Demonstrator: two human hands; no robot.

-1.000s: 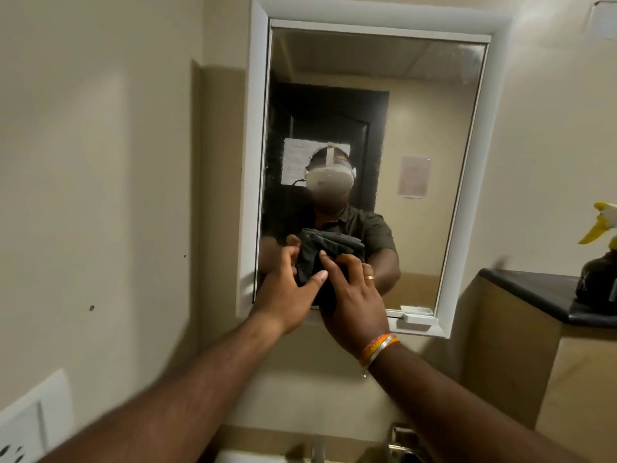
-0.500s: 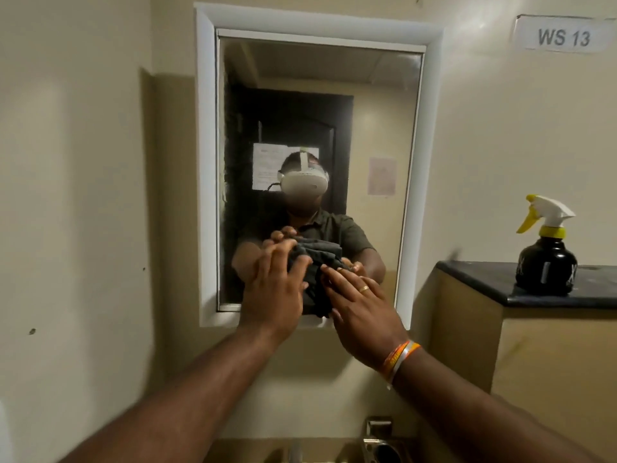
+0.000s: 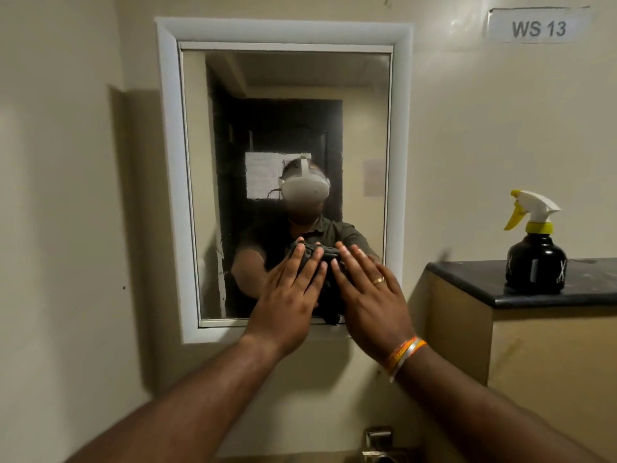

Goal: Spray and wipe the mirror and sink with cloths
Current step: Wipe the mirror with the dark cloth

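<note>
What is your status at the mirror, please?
Left hand and right hand flat, pressing dark folded cloth on white-framed wall mirror, low on the glass. Black spray bottle with yellow trigger parked on dark counter. Nothing obstructing.

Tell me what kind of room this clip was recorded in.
Most likely a small washroom: a white-framed wall mirror, a metal tap at the bottom edge, and a spray bottle on a dark counter. The "WS 13" label suggests a numbered workstation.

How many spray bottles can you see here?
1. A black round-bodied plastic spray bottle with a white and yellow trigger stands upright on the dark countertop, right of the white-framed mirror. Others may sit outside the view.
</note>
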